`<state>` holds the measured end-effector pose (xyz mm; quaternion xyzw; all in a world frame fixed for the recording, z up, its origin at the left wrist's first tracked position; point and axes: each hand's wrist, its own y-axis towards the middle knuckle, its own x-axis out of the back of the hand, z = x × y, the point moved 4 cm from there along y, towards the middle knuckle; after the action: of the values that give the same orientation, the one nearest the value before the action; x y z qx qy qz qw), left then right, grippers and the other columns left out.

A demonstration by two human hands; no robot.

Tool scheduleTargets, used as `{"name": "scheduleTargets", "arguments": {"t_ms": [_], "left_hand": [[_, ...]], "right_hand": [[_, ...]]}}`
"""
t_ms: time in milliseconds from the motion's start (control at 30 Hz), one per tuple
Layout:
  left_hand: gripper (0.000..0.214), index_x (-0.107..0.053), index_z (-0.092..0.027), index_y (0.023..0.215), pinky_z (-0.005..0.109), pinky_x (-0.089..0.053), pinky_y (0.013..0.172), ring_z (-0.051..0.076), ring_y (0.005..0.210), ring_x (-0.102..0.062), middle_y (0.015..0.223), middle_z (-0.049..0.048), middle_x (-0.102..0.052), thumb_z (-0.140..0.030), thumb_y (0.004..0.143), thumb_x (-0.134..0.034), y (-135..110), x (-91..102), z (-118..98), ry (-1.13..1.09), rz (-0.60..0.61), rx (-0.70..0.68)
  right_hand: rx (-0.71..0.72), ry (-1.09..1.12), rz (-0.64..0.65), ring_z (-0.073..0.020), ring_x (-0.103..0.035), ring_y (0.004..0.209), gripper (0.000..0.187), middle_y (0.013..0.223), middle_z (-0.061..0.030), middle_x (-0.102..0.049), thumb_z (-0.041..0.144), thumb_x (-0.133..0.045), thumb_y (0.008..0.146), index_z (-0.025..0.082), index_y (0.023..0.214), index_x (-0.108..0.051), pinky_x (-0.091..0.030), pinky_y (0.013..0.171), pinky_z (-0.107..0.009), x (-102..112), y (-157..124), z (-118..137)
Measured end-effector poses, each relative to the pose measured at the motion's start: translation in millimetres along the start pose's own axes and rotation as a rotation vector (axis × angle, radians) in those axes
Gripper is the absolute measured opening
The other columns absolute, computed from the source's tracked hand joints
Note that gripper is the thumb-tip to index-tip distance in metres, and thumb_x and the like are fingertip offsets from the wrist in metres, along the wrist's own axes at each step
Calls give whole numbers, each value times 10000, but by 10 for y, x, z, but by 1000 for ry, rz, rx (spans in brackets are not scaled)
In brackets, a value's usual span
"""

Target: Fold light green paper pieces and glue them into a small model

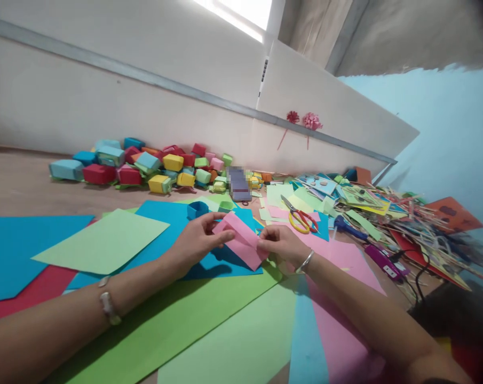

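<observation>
A folded piece of pink paper [243,242] is held up between my two hands over blue sheets. My left hand [203,237] pinches its left end, with the thumb across the front face. At the lower right edge, the thumb and fingers of my right hand [281,244] close on the same paper. Just behind my left hand stand a small blue paper piece [197,209] and a small green one [226,206]. Scissors [301,216] with yellow and red handles lie open beyond my right hand.
Several small coloured paper boxes [99,174] are heaped against the wall. Large sheets, including a green sheet [169,314], cover the near surface. On the right are a blue glue gun [350,228], a purple power strip [385,261] with cords, and a pile of sticks and paper cutouts [361,194].
</observation>
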<state>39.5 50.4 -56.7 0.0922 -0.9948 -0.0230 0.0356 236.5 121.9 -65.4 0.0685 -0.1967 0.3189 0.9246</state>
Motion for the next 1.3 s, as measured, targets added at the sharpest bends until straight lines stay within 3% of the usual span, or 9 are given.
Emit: {"name": "scheduleTargets", "arguments": {"t_ms": [133,267,367,533,633,767,867,1000,1300], "left_hand": [[722,-601,-153,1160,292,-525,611,176,646,-644,781,18,-723,-371,518,-849,-32,-13,55,-132,-31,45],[509,-668,-150,970,282,-529,591,189,682,-658,823,44,-730,-392,551,-824,-55,-15,30,-98,-40,5],[413,-696,-165,873,269,-525,581,189,685,-659,810,37,-733,-379,542,-820,-69,-54,15,-73,22,10],[515,-687,-167,943,277,-543,618,190,706,-669,858,32,-742,-363,495,-849,-52,-72,41,-119,49,46],[561,-656,-157,965,273,-534,595,176,666,-650,794,19,-717,-383,488,-847,-25,-15,53,-115,-36,34],[531,-660,-155,910,274,-524,575,172,646,-634,768,18,-707,-416,483,-836,-27,11,33,-81,-82,28],[510,-669,-160,875,265,-503,563,163,626,-618,743,6,-699,-430,476,-833,-41,8,0,-72,-103,23],[440,-694,-154,801,242,-436,516,146,585,-569,671,3,-675,-469,510,-792,-28,24,7,-67,-136,25],[297,-711,-194,566,235,-365,484,142,523,-511,546,3,-642,-491,554,-702,-62,-50,-25,40,-18,36]], "right_hand": [[18,59,8,-100,-486,567,288,616,28,-557,396,-735,683,173,697,-553,-365,516,-218,-117,-55,7],[60,-55,108,-87,-442,576,277,641,44,-514,395,-722,718,172,739,-559,-334,517,-210,-230,-89,96],[122,-123,63,-97,-443,617,313,674,38,-515,472,-662,784,176,758,-566,-351,551,-222,-242,-6,211],[114,-13,70,-89,-369,529,469,571,71,-395,642,-535,839,203,685,-469,-312,505,-229,-336,189,299],[146,52,-16,-102,-445,562,465,645,55,-494,639,-602,797,187,895,-557,-372,537,-238,-382,174,313],[263,-173,-108,-135,-545,691,584,841,3,-637,391,-777,681,170,1186,-582,-448,642,-265,-416,57,363],[280,-174,-170,-151,-567,727,302,839,-13,-656,271,-593,780,169,1060,-642,-465,684,-279,-391,44,341],[178,11,-168,-147,-563,711,185,773,-4,-625,286,-549,770,166,886,-630,-456,644,-261,-360,116,210],[202,-26,-261,-127,-489,660,250,703,1,-574,412,-625,790,167,741,-607,-413,602,-248,-291,132,219]]}}
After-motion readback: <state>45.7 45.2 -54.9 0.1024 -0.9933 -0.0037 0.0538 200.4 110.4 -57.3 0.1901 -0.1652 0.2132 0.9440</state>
